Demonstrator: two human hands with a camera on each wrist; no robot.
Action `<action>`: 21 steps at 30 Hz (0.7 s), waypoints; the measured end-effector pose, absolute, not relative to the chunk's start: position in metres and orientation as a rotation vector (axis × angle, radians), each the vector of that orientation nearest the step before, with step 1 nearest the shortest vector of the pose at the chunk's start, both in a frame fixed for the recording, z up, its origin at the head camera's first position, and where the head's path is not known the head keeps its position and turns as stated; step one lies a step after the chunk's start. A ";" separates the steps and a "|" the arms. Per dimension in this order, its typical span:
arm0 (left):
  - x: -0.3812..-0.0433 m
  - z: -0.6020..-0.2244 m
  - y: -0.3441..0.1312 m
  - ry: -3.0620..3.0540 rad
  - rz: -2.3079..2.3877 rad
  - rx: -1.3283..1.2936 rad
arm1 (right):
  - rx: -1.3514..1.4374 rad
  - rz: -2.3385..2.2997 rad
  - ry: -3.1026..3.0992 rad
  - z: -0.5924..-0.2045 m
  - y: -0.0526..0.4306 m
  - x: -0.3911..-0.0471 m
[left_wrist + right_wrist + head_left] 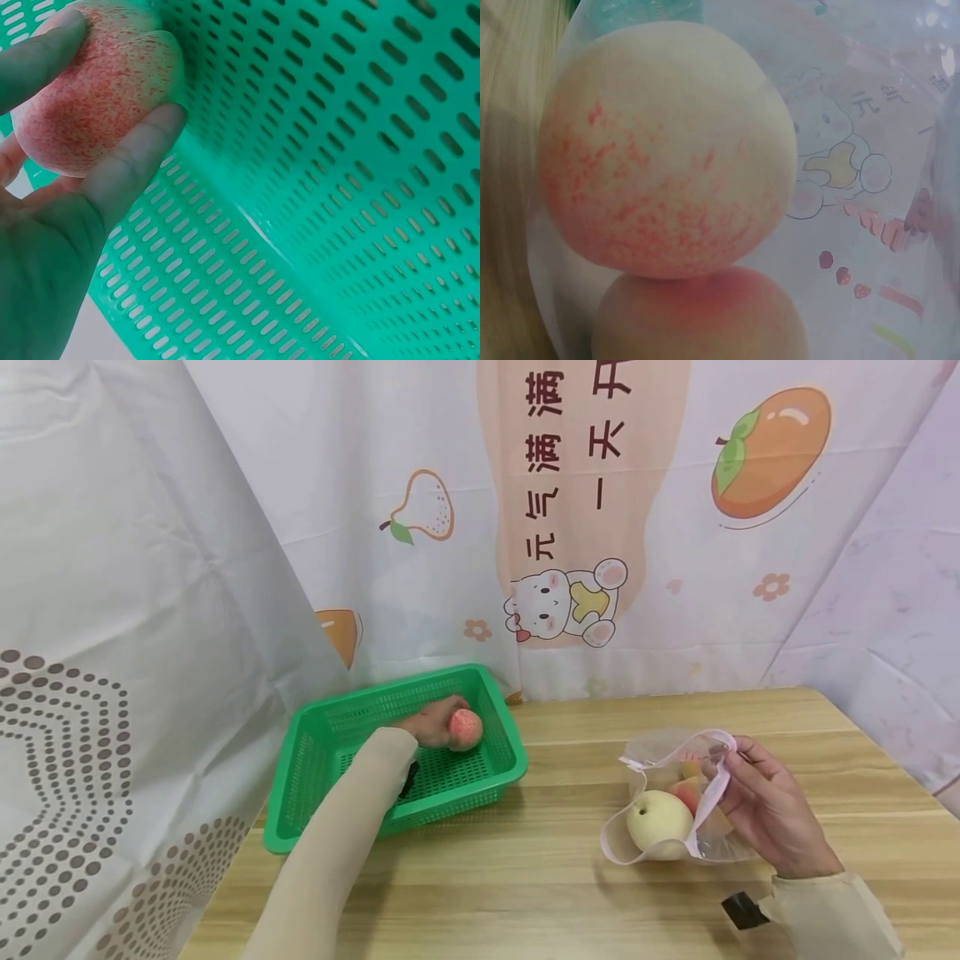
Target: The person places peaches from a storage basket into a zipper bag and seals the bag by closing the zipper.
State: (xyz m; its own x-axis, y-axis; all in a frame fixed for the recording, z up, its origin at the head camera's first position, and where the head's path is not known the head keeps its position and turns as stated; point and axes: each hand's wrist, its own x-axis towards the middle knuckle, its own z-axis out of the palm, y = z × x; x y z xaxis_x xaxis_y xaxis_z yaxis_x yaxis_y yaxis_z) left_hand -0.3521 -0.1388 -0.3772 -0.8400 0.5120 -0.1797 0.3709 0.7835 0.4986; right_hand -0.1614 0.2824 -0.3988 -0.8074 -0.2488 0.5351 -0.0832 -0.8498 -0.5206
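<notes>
My left hand (433, 722) grips a pink speckled peach (465, 729) inside the green basket (517, 752). The left wrist view has the thumb and fingers around the peach (105, 97), close to the basket's slotted wall (360, 150). My right hand (772, 806) pinches the pink-trimmed rim of a clear bag (611, 839), whose mouth gapes. Inside the bag sits a pale yellow round fruit (660, 822) with reddish fruit (686, 793) behind it. Up close in the right wrist view, a speckled peach (667, 157) touches another pinkish fruit (697, 315) below; the right fingers are out of that view.
The basket and bag stand apart on a wooden table (555, 877), the basket left and the bag right. A printed curtain (427, 593) hangs behind the table, and a dotted white cloth (112, 610) hangs at the left. A black strap piece (745, 911) sticks out by the right sleeve.
</notes>
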 end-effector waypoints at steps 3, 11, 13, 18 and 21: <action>-0.351 -0.374 -0.144 2.674 0.713 0.692 | -0.971 -2.761 0.813 -0.399 0.282 -0.163; -0.345 -0.362 -0.152 2.657 0.823 0.737 | -0.948 -2.749 0.841 -0.400 0.281 -0.162; -0.342 -0.360 -0.153 2.659 0.836 0.728 | -0.944 -2.751 0.848 -0.400 0.281 -0.162; -0.338 -0.356 -0.156 2.672 0.846 0.727 | -0.955 -2.740 0.844 -0.400 0.281 -0.163; -0.337 -0.354 -0.157 2.684 0.841 0.735 | -0.964 -2.741 0.812 -0.400 0.281 -0.163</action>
State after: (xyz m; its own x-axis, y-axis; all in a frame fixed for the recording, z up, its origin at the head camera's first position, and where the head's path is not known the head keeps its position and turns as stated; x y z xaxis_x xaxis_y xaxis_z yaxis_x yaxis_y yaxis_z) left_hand -0.3369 -0.1572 -0.3545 -0.8466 0.5276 -0.0703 0.3931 0.7087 0.5858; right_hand -0.1632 0.2810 -0.4002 -0.7888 -0.2843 0.5449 -0.0582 -0.8480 -0.5267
